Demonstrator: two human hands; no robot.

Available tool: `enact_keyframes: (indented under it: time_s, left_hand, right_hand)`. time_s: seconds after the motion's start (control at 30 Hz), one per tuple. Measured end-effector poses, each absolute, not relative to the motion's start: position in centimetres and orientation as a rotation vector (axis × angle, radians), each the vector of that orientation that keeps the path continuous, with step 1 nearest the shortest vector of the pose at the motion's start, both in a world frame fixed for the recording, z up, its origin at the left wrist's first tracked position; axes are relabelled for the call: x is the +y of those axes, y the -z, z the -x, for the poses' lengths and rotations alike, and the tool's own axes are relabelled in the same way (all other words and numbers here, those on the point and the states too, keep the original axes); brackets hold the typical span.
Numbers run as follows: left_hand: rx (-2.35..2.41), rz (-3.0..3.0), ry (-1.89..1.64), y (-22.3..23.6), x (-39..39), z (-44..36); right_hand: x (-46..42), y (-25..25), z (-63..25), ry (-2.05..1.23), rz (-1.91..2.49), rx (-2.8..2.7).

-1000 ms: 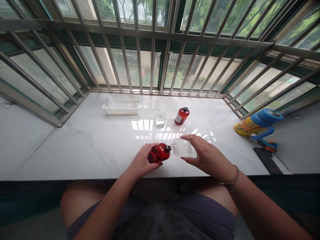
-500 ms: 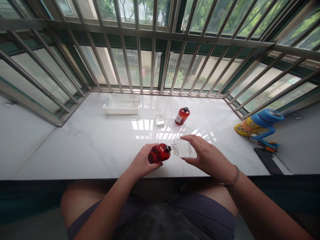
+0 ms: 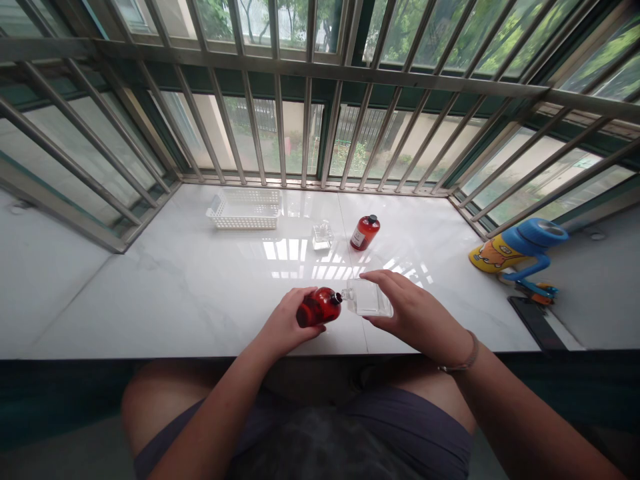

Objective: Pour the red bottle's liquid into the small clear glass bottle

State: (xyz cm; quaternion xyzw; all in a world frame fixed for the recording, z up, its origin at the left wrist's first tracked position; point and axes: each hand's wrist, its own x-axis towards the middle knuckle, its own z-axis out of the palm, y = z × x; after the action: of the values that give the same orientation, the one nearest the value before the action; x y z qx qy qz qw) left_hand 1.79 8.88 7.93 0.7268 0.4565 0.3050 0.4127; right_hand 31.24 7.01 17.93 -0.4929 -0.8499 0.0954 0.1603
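Note:
My left hand is wrapped round a red-amber bottle, tilted so its dark neck points right. My right hand grips a clear square glass bottle, tipped on its side with its neck to the left. The two necks meet mouth to mouth above the front of the white marble sill. Farther back stand a second red-amber bottle with a black cap and white label, and a small clear glass bottle to its left.
A white plastic basket sits at the back left of the sill. At the right lie a blue and yellow cartoon flask and a dark phone. Metal window bars close in the back and sides.

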Motion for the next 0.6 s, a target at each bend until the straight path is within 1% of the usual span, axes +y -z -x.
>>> enact_keyframes:
  time_s: [0.6]
  left_hand:
    - [1.151,-1.819,-0.759,-7.9,8.84,-1.83]
  right_hand:
    - [6.99,-17.94,-31.17,-0.254,1.409,-2.432]
